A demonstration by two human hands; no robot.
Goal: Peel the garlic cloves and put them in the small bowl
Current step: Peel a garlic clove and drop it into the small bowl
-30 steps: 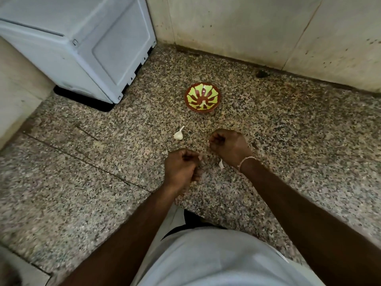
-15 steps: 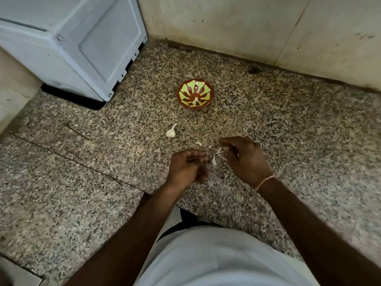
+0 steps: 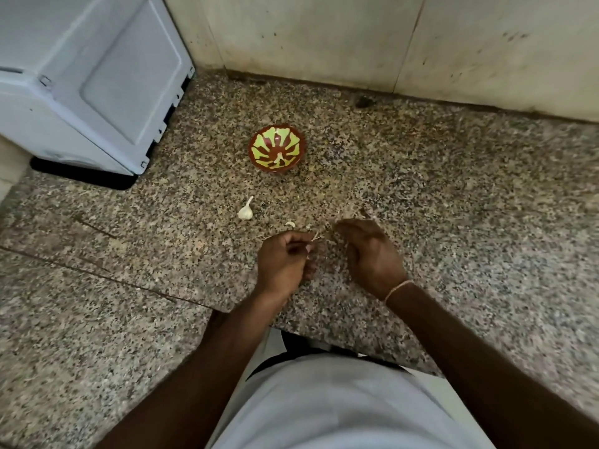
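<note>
L hand (image 3: 285,260) pinching clove | R hand (image 3: 369,251) pinching skin | 1 bowl (image 3: 277,152) | 1 garlic (image 3: 245,211)

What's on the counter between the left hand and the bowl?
In the head view, a small peel scrap lies just beyond the left hand; past it, bare counter up to the bowl.

small round bowls, red-brown with yellow-green petal pattern: one (image 3: 277,153), on the speckled granite counter (image 3: 453,205)
whole unpeeled white garlic cloves with a pointed tail: one (image 3: 245,211), lying on the counter
small pale garlic pieces loose on the counter: one (image 3: 290,224), just beyond the hands
bare hands: two, left hand (image 3: 285,264) and right hand (image 3: 371,254)
thin pale wrist threads: one (image 3: 397,289), on the right wrist
white box-shaped appliances: one (image 3: 97,82), at the counter's far left
</note>
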